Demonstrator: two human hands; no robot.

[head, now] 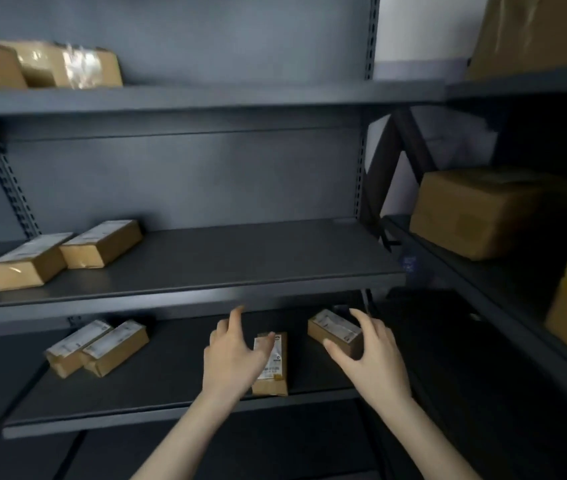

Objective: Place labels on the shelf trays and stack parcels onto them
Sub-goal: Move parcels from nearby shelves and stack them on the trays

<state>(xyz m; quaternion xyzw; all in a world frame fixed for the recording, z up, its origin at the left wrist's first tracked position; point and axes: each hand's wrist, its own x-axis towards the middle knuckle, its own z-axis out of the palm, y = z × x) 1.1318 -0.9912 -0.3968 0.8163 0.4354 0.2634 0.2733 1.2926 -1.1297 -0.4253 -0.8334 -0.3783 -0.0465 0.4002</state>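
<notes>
Step in hand, by judgement: stacking parcels on the lower tray point(171, 407); labelling not evident, no loose label visible. Left hand point(232, 355) at 6 o'clock of frame, fingers spread and released, palm beside and partly covering the near parcel point(273, 367), thumb across its white label; firm contact not certain. Right hand point(370, 358) at 5 o'clock, fingers curved open around the angled parcel point(335, 330), thumb touching or just short of its front face, not yet clenched. Next move calls for closing the right fingers on the angled parcel and squaring it against the near one. Lower tray also holds a pair of parcels point(97, 348) at 8 o'clock, side by side, touching. Middle tray point(240, 258): two parcels point(64, 252) at 9 o'clock, touching, otherwise bare. Top tray point(206, 97): taped parcels point(40, 65) at 11 o'clock. Side rack, 3 o'clock: large carton point(483, 213).
</notes>
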